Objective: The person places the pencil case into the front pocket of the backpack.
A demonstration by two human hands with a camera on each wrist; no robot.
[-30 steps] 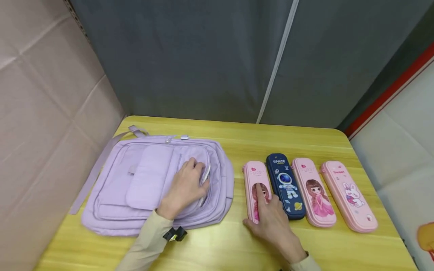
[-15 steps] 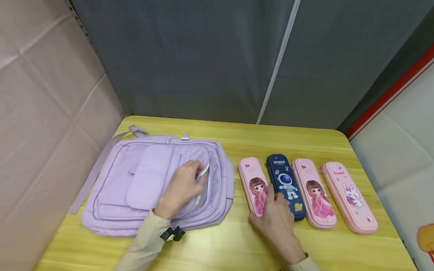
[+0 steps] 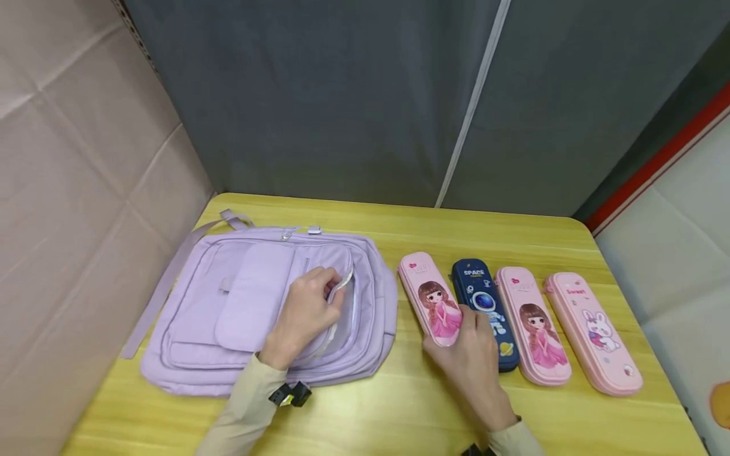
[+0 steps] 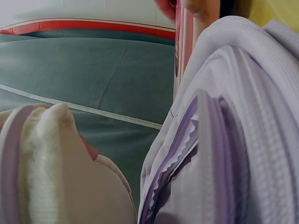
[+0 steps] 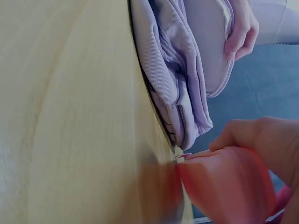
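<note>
A lilac backpack (image 3: pixel 253 297) lies on its back on the wooden table. My left hand (image 3: pixel 305 310) pinches the zipped edge of its front pocket (image 3: pixel 342 316) and pulls it up, so the pocket gapes; the left wrist view shows the raised flap (image 4: pixel 93 191) apart from the bag body (image 4: pixel 252 84). My right hand (image 3: pixel 470 354) grips the near end of a pink pencil case (image 3: pixel 428 285) with a long-haired doll print. In the right wrist view this case (image 5: pixel 224 186) looks raised from the table, close to the backpack.
Right of the held case lie a navy space pencil case (image 3: pixel 485 304), a second pink doll case (image 3: pixel 533 323) and a pink rabbit case (image 3: pixel 593 332). A dark grey curtain (image 3: pixel 319 101) hangs behind the table, and a pale cloth wall (image 3: pixel 85 209) stands at the left.
My right hand has gone from touching the leftmost pink pencil case to gripping it, and the case has tilted and risen. My left hand has pulled the pocket edge further up.
</note>
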